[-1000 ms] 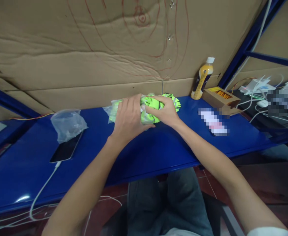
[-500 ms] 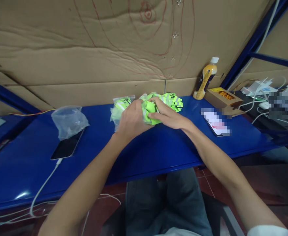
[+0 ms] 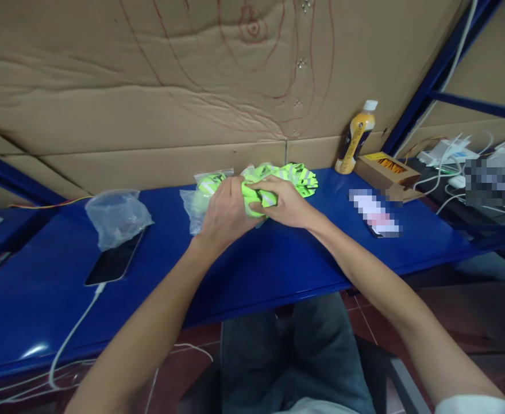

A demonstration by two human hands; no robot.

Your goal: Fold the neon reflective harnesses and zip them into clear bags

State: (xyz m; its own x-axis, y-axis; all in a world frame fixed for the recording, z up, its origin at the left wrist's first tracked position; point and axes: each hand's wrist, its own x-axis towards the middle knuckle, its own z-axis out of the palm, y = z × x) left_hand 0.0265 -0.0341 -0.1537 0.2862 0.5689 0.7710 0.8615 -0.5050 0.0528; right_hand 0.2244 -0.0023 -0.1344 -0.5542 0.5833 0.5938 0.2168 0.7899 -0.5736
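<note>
Both hands meet over a neon green fabric bundle (image 3: 266,197) with pale reflective stripes; its exact kind is hard to tell. My left hand (image 3: 227,208) is closed round the bundle's left side. A clear plastic bag (image 3: 193,210) shows beside that hand, and I cannot tell whether the hand grips it too. My right hand (image 3: 287,202) pinches the bundle from the right, thumb below and fingers on top. Behind the hands lie more green striped pieces (image 3: 301,177), and a packed green piece (image 3: 211,181) in clear plastic sits at the back left.
On the blue table (image 3: 278,264), a plastic bag (image 3: 118,217) partly covers a charging phone (image 3: 113,261) at left. To the right are a drink bottle (image 3: 356,138), an open cardboard box (image 3: 388,172) and another phone (image 3: 375,213). A cardboard wall (image 3: 149,126) rises behind.
My right hand has shifted slightly left and curled more round the green fabric. More of the clear bag shows left of my left hand. The camera view has shifted slightly.
</note>
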